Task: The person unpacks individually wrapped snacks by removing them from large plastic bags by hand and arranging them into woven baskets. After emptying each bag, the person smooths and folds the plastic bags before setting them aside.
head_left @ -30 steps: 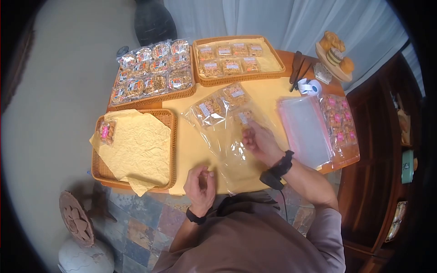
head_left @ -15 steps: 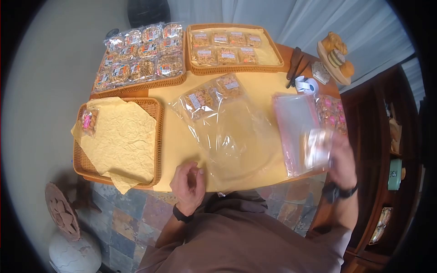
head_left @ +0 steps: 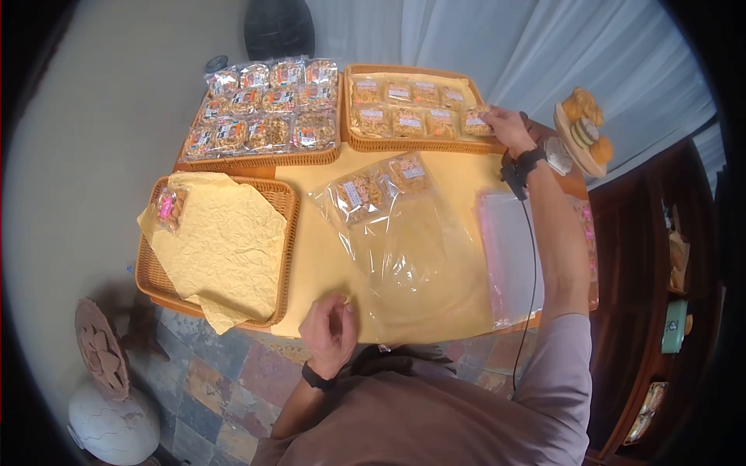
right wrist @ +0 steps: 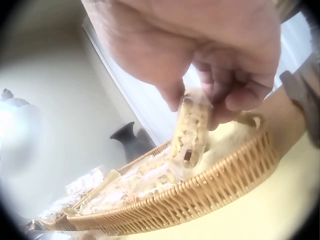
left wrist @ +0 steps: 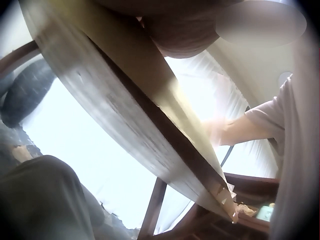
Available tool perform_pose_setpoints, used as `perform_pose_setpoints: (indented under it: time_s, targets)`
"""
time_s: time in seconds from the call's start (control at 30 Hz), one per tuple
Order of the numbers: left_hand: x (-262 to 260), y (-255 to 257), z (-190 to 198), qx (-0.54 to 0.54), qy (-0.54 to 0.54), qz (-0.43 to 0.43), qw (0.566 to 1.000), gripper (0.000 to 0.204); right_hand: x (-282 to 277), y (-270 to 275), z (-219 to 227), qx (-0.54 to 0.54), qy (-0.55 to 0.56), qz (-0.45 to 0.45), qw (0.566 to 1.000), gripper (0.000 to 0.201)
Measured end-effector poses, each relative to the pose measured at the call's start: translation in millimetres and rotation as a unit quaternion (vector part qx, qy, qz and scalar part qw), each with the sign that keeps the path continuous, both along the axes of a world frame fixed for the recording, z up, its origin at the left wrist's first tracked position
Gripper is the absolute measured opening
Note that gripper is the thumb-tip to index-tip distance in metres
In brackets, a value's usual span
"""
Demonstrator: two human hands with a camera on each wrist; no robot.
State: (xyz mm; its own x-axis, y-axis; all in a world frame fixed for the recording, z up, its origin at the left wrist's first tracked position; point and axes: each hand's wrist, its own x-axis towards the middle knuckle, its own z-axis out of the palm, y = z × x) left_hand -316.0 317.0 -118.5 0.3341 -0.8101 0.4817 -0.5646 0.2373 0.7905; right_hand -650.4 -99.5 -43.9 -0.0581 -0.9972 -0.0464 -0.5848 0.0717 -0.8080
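My right hand [head_left: 510,130] pinches a clear-wrapped, crisp-looking snack packet [right wrist: 191,129] between thumb and fingers. It is over the right end of the back wicker tray [head_left: 423,145], where several similar packets [head_left: 408,121] lie in rows. In the right wrist view the held packet is tilted up on edge, just inside the rim. At the table's front edge my left hand [head_left: 329,334] is loosely curled and holds nothing. Between the hands a large clear plastic bag [head_left: 404,264] lies flat, with two snack packets [head_left: 357,194] at its far end.
A tray of dark nut packets [head_left: 268,132] stands back left. A paper-lined wicker tray [head_left: 291,233] at front left holds one pink-labelled packet [head_left: 171,208]. Stacked clear bags [head_left: 505,264] lie right, under my forearm. A wooden board of bread [head_left: 579,132] stands at the back right corner.
My right hand has lifted the third snack packet from the clear bag, swung right with it, then reached forward to the back tray. The left hand has stayed near the front edge.
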Motion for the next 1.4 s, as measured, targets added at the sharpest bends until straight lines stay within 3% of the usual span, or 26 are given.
perform_pose_setpoints:
  time_s: [0.07, 0.1, 0.17, 0.5, 0.57, 0.6, 0.67, 0.8, 0.9, 0.97, 1.0, 1.07, 1.17, 1.2, 1.27, 1.3, 1.33, 1.37, 1.4]
  targets:
    - [-0.2, -1.5, -0.8, -0.008, -0.009, -0.003, 1.000, 0.024, -0.9, -5.6, -11.2, -0.003, 0.117, 0.044, 0.992, 0.031]
    - [0.0, -1.3, -1.6, -0.013, -0.010, -0.006, 1.000, 0.025, 2.5, -3.4, -11.1, 0.000, 0.118, 0.043, 0.992, 0.031]
    - [0.3, -2.1, -3.5, -0.014, -0.010, -0.012, 1.000, 0.026, 12.6, 7.3, -5.7, -0.037, 0.243, 0.030, 0.969, 0.034]
    - [0.8, -4.2, -5.6, -0.050, -0.030, -0.016, 0.998, 0.024, 26.3, 38.7, 27.5, -0.002, 0.339, 0.115, 0.934, 0.037]
    - [1.1, -5.0, -4.3, -0.052, -0.031, -0.012, 0.998, 0.023, 24.2, 45.3, 30.6, -0.122, 0.300, 0.114, 0.939, 0.039]
    - [1.7, -4.2, -3.0, -0.045, -0.040, -0.015, 0.998, 0.022, 29.6, 55.6, 37.4, -0.120, 0.299, 0.117, 0.940, 0.039]
    - [2.7, -4.6, -2.1, -0.036, -0.050, -0.015, 0.998, 0.022, 39.5, 82.3, 58.0, -0.142, 0.179, 0.128, 0.965, 0.041]
    - [-0.5, -4.7, -4.0, -0.045, -0.022, -0.009, 0.999, 0.024, 53.3, 174.3, 100.2, -0.080, 0.065, 0.254, 0.962, 0.033]
    - [-0.4, -2.9, -3.0, -0.036, -0.013, -0.007, 0.999, 0.025, 50.9, 256.3, 135.0, 0.021, 0.071, 0.375, 0.924, 0.023]
    - [0.5, -1.7, -3.3, -0.030, -0.015, -0.012, 0.999, 0.025, 44.6, 293.4, 130.9, 0.161, -0.010, 0.466, 0.870, 0.022]
    - [0.6, -1.9, -4.7, -0.033, -0.016, -0.013, 0.999, 0.025, 42.8, 308.1, 115.8, 0.178, -0.062, 0.514, 0.837, 0.025]
    - [0.0, -4.4, -5.2, -0.039, -0.016, -0.013, 0.999, 0.025, 43.6, 335.9, 85.5, 0.232, -0.047, 0.565, 0.790, 0.036]
    - [-0.3, -2.3, -2.4, -0.040, -0.007, -0.020, 0.999, 0.026, 53.9, 360.9, 52.5, 0.249, 0.034, 0.557, 0.791, 0.052]
    - [-0.3, -0.7, 0.9, 0.013, 0.048, -0.023, 0.999, 0.027, 61.5, 363.5, 46.4, 0.245, 0.032, 0.558, 0.792, 0.052]
    - [0.6, -2.6, 14.2, 0.061, 0.099, -0.027, 0.993, 0.028, 78.6, 366.4, 36.5, 0.277, -0.082, 0.377, 0.880, 0.062]
    - [1.9, -8.8, 26.7, 0.087, 0.145, -0.042, 0.985, 0.031, 85.8, 365.6, 27.4, 0.272, -0.082, 0.377, 0.882, 0.062]
    - [3.1, -15.9, 34.8, 0.116, 0.192, -0.056, 0.973, 0.033, 92.5, 364.1, 16.0, 0.251, -0.219, 0.315, 0.889, 0.064]
    - [6.1, -29.0, 38.7, 0.113, 0.190, -0.055, 0.974, 0.033, 99.8, 362.0, 7.4, 0.225, -0.351, 0.248, 0.875, 0.066]
    - [11.4, -48.2, 43.4, 0.036, 0.111, -0.055, 0.992, 0.035, 109.4, 357.3, 3.4, 0.222, -0.351, 0.250, 0.874, 0.066]
